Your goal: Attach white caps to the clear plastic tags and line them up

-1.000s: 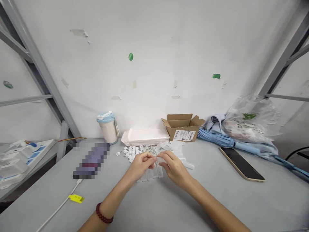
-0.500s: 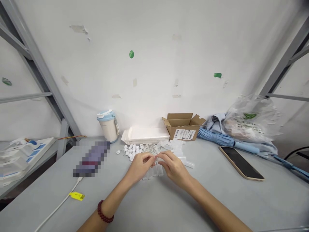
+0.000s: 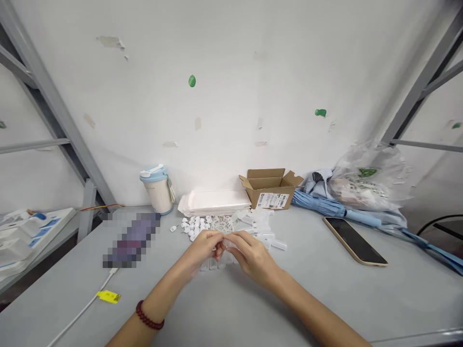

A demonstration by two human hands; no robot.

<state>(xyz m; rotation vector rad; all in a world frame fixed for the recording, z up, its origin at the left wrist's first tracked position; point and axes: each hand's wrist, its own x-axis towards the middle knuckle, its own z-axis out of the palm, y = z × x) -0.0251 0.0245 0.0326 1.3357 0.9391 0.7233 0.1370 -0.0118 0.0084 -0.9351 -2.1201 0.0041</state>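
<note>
My left hand (image 3: 204,249) and my right hand (image 3: 251,253) meet fingertip to fingertip just above the tabletop. Both are closed in a pinch, and what lies between the fingers is too small and hidden to make out. Under and in front of them, a row of clear plastic pieces (image 3: 213,264) is partly covered by the hands. Just beyond lie small white cap-like pieces (image 3: 195,224), a heap of thin off-white loops (image 3: 222,223) and several clear plastic tubes (image 3: 265,227).
Behind the parts stand a stack of white packets (image 3: 217,202) and an open cardboard box (image 3: 271,193). A tumbler (image 3: 158,190) and a pixelated purple item (image 3: 132,241) with a cable are left. A phone (image 3: 356,241), folded blue umbrella (image 3: 320,202) and plastic bag (image 3: 369,173) lie right.
The whole view has shifted slightly, so most things sit further left. Both hands remain together at the fingertips, now a little lower, with the right fingers closer over the left.
</note>
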